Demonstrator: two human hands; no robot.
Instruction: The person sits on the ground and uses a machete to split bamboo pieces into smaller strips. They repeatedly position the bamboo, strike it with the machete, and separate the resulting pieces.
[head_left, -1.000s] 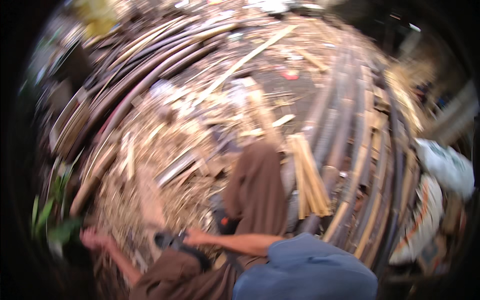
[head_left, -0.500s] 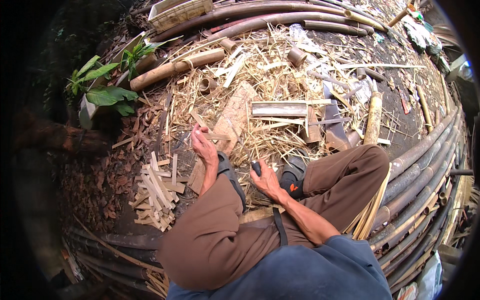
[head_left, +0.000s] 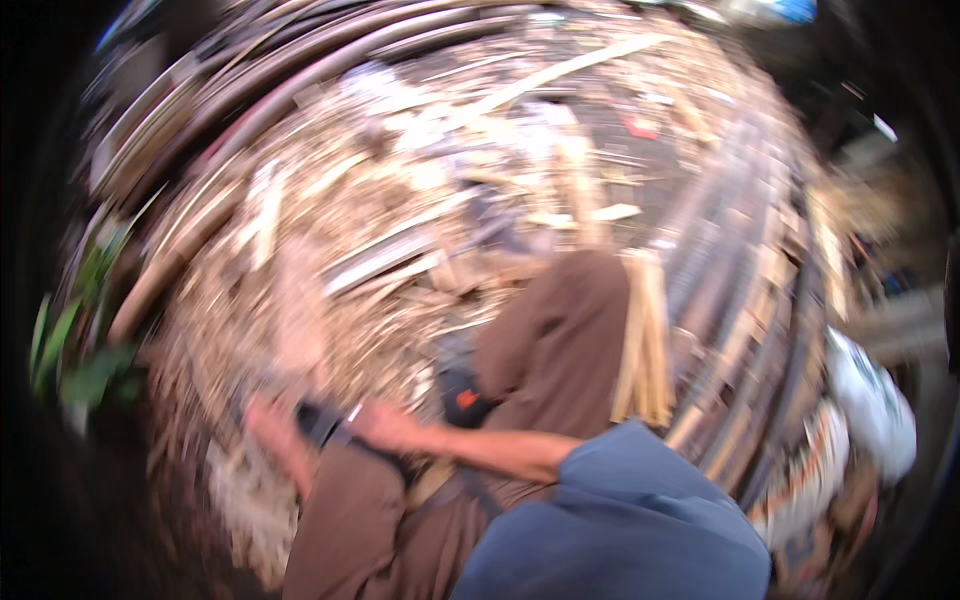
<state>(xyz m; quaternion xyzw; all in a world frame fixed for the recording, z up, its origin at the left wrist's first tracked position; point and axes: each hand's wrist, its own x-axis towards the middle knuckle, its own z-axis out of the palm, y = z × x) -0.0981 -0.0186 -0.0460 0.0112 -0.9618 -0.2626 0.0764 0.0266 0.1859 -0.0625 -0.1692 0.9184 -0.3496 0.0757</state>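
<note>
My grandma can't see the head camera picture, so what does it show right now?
A person's left hand and right hand are close together, too blurred to tell what they hold. The person wears brown trousers and a blue shirt. Pale scraps lie scattered ahead, long poles lie on the right, and green leaves show on the left.

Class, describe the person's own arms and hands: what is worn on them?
The right arm has a plain blue-grey sleeve ending near the elbow and is bare below it. The left hand and right hand appear ungloved. Blur hides finer detail, and no left sleeve shows.
</note>
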